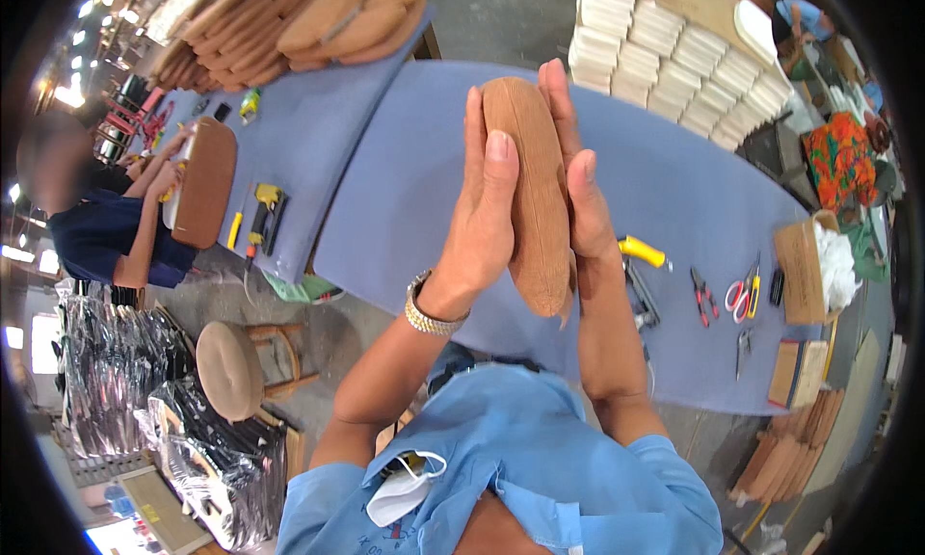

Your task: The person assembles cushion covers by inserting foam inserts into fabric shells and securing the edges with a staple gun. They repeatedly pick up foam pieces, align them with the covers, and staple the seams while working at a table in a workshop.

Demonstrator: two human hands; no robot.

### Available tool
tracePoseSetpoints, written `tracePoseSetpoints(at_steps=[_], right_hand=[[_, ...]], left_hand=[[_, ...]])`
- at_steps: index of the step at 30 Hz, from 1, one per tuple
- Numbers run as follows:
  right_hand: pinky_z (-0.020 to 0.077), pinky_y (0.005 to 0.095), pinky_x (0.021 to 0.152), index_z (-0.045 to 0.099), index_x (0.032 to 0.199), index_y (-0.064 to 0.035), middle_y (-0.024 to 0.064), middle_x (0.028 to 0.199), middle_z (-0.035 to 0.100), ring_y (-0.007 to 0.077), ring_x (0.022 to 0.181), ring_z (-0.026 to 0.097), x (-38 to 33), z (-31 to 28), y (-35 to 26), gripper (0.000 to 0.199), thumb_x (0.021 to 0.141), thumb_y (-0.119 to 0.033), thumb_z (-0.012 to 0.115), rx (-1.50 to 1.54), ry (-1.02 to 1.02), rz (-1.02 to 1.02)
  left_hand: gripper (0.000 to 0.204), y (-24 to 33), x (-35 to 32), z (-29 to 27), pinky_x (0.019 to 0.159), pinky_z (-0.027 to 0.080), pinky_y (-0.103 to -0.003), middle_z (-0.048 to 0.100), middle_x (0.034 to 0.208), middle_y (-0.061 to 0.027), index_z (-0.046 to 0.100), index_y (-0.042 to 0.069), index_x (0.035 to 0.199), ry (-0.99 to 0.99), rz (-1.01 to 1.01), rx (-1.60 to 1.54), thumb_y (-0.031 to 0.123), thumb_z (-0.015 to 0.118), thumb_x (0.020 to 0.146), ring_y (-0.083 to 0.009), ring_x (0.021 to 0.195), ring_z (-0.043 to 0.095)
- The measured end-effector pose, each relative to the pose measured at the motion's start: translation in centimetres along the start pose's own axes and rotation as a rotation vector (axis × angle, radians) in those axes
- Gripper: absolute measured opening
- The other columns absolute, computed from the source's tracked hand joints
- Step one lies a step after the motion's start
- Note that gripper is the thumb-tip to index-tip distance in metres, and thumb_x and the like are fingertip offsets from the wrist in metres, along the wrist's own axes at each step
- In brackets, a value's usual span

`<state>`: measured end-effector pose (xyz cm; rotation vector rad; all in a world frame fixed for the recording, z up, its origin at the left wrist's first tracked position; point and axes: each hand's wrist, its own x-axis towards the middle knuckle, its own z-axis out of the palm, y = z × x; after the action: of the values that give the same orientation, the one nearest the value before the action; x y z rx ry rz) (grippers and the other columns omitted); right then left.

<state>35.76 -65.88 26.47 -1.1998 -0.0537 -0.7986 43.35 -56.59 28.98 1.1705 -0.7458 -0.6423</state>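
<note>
A long, flat, brown leather-like oval piece (535, 194) stands on edge above the blue-grey table (405, 189). My left hand (482, 213) presses its left face, thumb up along the piece. My right hand (583, 184) presses the opposite face, fingers stretched upward. Both palms squeeze it between them. A metal watch band sits on my left wrist (431, 314). The lower tip of the piece pokes out below my hands.
On the table's right lie a yellow-handled tool (644, 252), pliers (702, 297), red scissors (740, 293) and an open cardboard box (805, 266). Stacks of white blocks (674, 59) stand at the back, brown pieces (318, 20) at back left. Another person (116, 218) works at left; a round stool (229, 369) is below.
</note>
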Motion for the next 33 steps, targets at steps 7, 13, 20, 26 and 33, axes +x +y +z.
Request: tracePoseSetpoints(at_steps=[7, 13, 20, 26, 33], right_hand=[[0.02, 0.0365, 0.127, 0.024, 0.165, -0.0072, 0.0131, 0.172, 0.02, 0.0265, 0.158, 0.021, 3.2, -2.5, 3.3, 0.08, 0.105, -0.054, 0.051, 0.018, 0.115, 0.166], [0.0261, 0.035, 0.125, 0.028, 0.165, -0.0082, 0.0157, 0.169, 0.027, 0.0275, 0.154, 0.029, 5.5, -4.6, 1.7, 0.073, 0.106, -0.046, 0.051, -0.137, 0.264, 0.202], [0.0364, 0.0343, 0.121, 0.046, 0.156, -0.007, 0.0132, 0.161, 0.042, 0.0247, 0.146, 0.044, 6.1, -5.2, 0.1, 0.062, 0.106, -0.042, 0.054, 0.05, 0.324, 0.209], [0.0398, 0.0333, 0.118, 0.051, 0.153, -0.0059, 0.0124, 0.157, 0.048, 0.022, 0.141, 0.049, 5.5, -6.7, -0.9, 0.057, 0.107, -0.04, 0.053, -0.123, 0.41, 0.169], [0.0396, 0.0321, 0.116, 0.048, 0.153, -0.0032, 0.0131, 0.155, 0.049, 0.0224, 0.14, 0.049, 9.0, -8.0, 0.5, 0.056, 0.11, -0.039, 0.048, -0.051, 0.422, 0.223]], left_hand=[[0.077, -3.2, 4.5, 0.3, 0.125, 0.029, -0.037, 0.025, 0.169, -0.0148, 0.015, 0.01, 0.167, 0.056, -0.111, -0.167, 0.058, 0.033, 0.11, -0.0255, 0.153, 0.031], [0.075, -0.8, 4.4, 2.6, 0.126, 0.024, -0.038, 0.021, 0.17, -0.0168, 0.015, 0.007, 0.166, 0.028, 0.023, -0.06, 0.056, 0.031, 0.111, -0.0282, 0.156, 0.023], [0.071, -4.8, 6.7, 3.4, 0.128, 0.016, -0.042, 0.02, 0.17, -0.0194, 0.02, 0.003, 0.164, 0.016, 0.25, 0.123, 0.052, 0.027, 0.112, -0.0323, 0.158, 0.015], [0.069, -6.9, 8.3, 4.4, 0.129, 0.009, -0.044, 0.02, 0.171, -0.0217, 0.025, -0.001, 0.162, 0.003, 0.345, 0.199, 0.048, 0.023, 0.113, -0.0358, 0.16, 0.008], [0.062, -5.5, 10.1, 4.1, 0.129, 0.007, -0.047, 0.021, 0.171, -0.022, 0.035, -0.001, 0.159, -0.038, 0.513, 0.263, 0.04, 0.023, 0.114, -0.0389, 0.16, 0.006]])
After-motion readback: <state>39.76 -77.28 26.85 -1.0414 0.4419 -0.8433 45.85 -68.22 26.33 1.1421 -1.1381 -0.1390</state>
